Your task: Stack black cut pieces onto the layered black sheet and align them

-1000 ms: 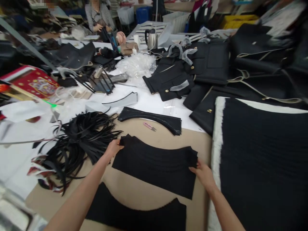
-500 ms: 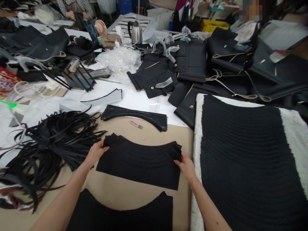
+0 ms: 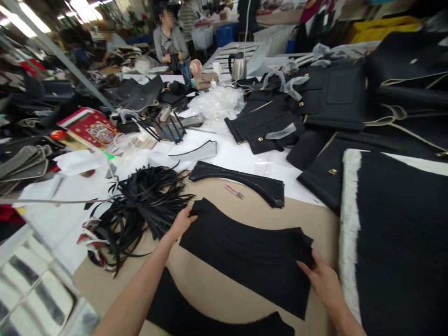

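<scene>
A black panel (image 3: pixel 245 254) with a concave far edge and curved ridges spans the space between both hands. At its left corner, my left hand (image 3: pixel 182 222) is closed with the edge pinched between thumb and fingers. My right hand (image 3: pixel 324 279) grips the right edge, where the corners look layered. Nearer to me, a second curved black panel (image 3: pixel 196 308) lies on the tan board (image 3: pixel 276 298). Beyond the held panel are pink-handled thread snips (image 3: pixel 234 190) and a stack of curved black strips (image 3: pixel 241 183). Left of my left hand lies a bundle of black straps (image 3: pixel 147 193).
On the right, a large black sheet (image 3: pixel 402 242) rests over white fuzzy-edged material (image 3: pixel 350 214). Black bag pieces (image 3: pixel 332 95), clear plastic (image 3: pixel 220 102), a router (image 3: pixel 171 128) and a steel kettle (image 3: pixel 238 66) are farther back. A slatted rack (image 3: pixel 35 280) stands lower left. A person (image 3: pixel 170 44) sits opposite.
The view has turned left, shifting things rightward and showing the rack and more of the room. Both hands still hold the panel, which now slants down to the right in the picture.
</scene>
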{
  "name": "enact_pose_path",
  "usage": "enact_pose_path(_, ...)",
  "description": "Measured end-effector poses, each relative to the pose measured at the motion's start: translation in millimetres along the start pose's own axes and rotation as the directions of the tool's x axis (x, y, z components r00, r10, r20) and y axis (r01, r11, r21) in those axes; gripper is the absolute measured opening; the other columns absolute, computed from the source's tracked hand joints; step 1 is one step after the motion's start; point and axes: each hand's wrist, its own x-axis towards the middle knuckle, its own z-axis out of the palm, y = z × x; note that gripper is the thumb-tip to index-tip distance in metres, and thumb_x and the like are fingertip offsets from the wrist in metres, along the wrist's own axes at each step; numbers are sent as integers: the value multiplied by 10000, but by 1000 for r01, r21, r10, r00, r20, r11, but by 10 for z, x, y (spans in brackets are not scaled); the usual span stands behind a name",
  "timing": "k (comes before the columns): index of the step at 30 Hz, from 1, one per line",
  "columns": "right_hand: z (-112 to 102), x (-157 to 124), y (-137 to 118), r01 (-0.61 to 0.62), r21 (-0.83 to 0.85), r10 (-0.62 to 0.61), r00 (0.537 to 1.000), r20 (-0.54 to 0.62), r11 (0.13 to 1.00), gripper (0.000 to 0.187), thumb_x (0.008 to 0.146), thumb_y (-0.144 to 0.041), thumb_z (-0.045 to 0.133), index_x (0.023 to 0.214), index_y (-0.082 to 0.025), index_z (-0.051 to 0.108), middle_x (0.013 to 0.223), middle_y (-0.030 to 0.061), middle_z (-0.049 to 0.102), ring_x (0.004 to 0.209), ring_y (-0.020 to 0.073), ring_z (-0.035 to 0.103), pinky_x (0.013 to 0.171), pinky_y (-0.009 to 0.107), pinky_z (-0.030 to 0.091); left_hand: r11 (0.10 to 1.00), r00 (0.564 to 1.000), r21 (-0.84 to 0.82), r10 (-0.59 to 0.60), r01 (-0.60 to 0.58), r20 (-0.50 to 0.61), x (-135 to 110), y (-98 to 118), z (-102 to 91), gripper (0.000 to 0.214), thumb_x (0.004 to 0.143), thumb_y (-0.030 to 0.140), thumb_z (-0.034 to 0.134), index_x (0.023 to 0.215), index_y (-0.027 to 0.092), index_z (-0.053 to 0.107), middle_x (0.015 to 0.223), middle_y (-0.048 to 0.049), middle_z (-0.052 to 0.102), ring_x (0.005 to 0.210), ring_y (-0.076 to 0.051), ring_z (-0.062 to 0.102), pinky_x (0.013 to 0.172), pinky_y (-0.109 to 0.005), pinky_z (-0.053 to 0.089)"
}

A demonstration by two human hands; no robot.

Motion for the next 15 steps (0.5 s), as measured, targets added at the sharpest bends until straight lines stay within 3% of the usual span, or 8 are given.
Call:
enact_pose_path(7,83,61,53,-67,16,66,997,29,998,620,722,-657,459,1151,-217,543,1013,95,694,928,339,660,778,433,513,999,1000,-38,20,-20,-8,31,-109,5,372,667,252,643,1026,159,679,952,-49,715,940,-230,630,898,-347,483)
enact_pose_path(15,130,60,132,-68,54,70,997,-44,996,490,717,-617,472,1007,-259,640,990,101,710,932,355,665,775,464,541,999,999,-18,40,-41,-26,43,-92,6,241,714,297,619,901,160,686,918,-49,713,885,-226,633,826,-320,486)
